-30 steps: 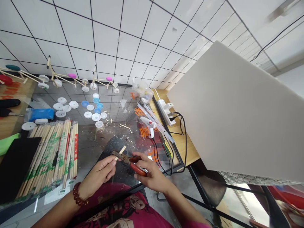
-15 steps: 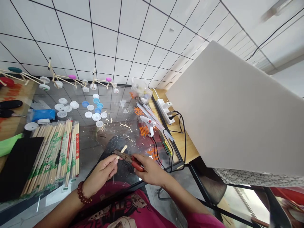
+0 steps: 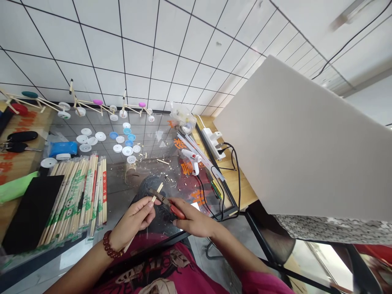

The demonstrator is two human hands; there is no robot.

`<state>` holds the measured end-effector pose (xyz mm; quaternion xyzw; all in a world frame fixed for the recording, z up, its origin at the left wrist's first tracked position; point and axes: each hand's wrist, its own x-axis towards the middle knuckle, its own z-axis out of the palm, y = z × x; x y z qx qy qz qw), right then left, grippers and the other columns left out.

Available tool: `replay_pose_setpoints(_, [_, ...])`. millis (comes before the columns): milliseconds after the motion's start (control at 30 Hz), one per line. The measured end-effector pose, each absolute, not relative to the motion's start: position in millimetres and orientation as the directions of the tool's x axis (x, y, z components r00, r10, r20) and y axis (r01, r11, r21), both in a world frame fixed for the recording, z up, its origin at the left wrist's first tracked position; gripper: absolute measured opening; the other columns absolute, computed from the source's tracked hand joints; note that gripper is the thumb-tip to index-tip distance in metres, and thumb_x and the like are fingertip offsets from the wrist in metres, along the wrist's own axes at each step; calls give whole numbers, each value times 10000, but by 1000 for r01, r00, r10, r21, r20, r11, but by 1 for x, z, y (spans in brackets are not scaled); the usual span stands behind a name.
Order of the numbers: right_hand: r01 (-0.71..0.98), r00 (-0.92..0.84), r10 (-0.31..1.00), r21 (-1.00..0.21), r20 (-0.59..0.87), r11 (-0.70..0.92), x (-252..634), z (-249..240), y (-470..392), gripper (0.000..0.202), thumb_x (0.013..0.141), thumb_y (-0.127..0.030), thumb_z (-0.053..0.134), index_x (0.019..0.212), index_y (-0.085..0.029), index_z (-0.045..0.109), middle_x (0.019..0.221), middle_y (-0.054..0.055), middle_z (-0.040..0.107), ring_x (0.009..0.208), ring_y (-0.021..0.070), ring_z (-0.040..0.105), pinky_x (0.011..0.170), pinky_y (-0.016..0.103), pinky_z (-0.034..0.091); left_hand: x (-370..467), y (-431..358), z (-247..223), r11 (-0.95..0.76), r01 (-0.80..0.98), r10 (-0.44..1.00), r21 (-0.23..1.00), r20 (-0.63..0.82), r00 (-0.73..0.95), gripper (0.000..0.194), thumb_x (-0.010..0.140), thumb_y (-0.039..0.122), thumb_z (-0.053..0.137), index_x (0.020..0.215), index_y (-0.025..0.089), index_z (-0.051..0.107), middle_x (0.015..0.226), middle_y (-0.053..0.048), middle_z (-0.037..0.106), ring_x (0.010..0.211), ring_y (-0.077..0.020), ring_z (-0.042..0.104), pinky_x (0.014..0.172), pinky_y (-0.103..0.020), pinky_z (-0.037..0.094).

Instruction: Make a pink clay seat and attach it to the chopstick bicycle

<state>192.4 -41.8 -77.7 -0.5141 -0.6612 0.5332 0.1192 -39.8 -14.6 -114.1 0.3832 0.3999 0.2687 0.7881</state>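
My left hand (image 3: 138, 215) is closed round a pale wooden chopstick (image 3: 159, 188); its upper end sticks out past my fingertips and its lower part comes out under my palm. My right hand (image 3: 190, 217) grips the red handles of a pair of pliers (image 3: 167, 203). The rusty jaws lie across the chopstick just above my left fingers. Whether the jaws are pressed together on the wood I cannot tell. Below both hands is the glass tabletop (image 3: 118, 200), strewn with small wood chips.
Packed chopsticks (image 3: 73, 196) lie at left beside a black sheet (image 3: 30, 212). White and blue bottle caps (image 3: 127, 151) sit farther back, before stick-built models (image 3: 98, 103). At right are a glue gun (image 3: 192, 159), glue sticks (image 3: 200, 153), a power strip (image 3: 213, 143) and a large white panel (image 3: 306, 147).
The view has shifted slightly, so the table's left side sits farther right. The chopstick's lower end now shows below my left hand. Both hands keep their grip.
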Motion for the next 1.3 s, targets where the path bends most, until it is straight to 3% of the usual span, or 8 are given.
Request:
replay_pose_setpoints(167, [455,-359,862,-874,-357,-173,209,-85,-46,770,775,-254,711,1480,-251,401,1400,94,535,1271,255,509,1109,432,364,-46,-5,-111,587,-182,772,789,-478,418,527,820,583,662,1092,134,605,600,64,479,443,-39,287,451,-225,145])
replay_pose_setpoints(233, [346,-276,899,-908,-341,-238,209,-91,-46,644,792,-293,713,1393,-257,483,1260,61,610,1140,218,573,1020,387,431,-48,-3,-110,597,-202,774,777,-490,401,519,822,564,673,1106,133,613,610,63,483,444,-33,289,456,-224,144])
replay_pose_setpoints(333, [97,-105,931,-935,-351,-341,193,-100,-39,294,822,-372,706,1055,-220,611,896,-3,636,775,138,574,764,293,472,-46,-6,-108,616,-198,748,762,-488,451,513,814,548,695,1106,131,628,621,55,500,447,-32,310,458,-225,152])
replay_pose_setpoints(433, [-205,27,949,-931,-313,-301,167,-103,-26,440,698,-370,826,1039,-222,591,849,-17,653,679,115,538,658,260,443,-40,-13,-107,630,-155,710,761,-484,512,517,803,559,703,1078,125,644,611,52,507,444,-35,327,454,-227,153])
replay_pose_setpoints(533, [-324,67,953,-910,-295,-259,148,-101,-14,542,635,-363,871,1079,-228,592,876,-10,677,665,116,544,618,255,437,-35,-18,-108,634,-120,690,764,-488,534,542,785,582,709,1063,121,652,602,54,504,442,-37,329,450,-226,149])
replay_pose_setpoints(733, [-343,70,960,-910,-272,-233,142,-95,-7,516,612,-326,882,1035,-225,603,766,-44,650,589,95,513,580,252,432,-35,-21,-112,642,-84,665,762,-499,556,545,807,587,685,1099,128,658,644,31,551,456,-45,376,453,-218,181])
replay_pose_setpoints(1133, [-311,104,965,-929,-242,-200,145,-93,-1,537,603,-312,879,1052,-225,599,761,-41,645,640,119,547,638,279,478,-33,-21,-109,658,-63,649,750,-523,552,586,774,595,704,1106,113,674,639,11,586,458,-64,417,445,-222,228])
replay_pose_setpoints(1300, [-210,102,974,-961,-203,-178,153,-98,-3,468,702,-419,829,1056,-232,586,806,-23,633,660,127,539,649,285,472,-35,-20,-108,650,-100,671,753,-508,539,539,784,567,711,1071,111,688,614,27,557,448,-43,364,452,-214,200])
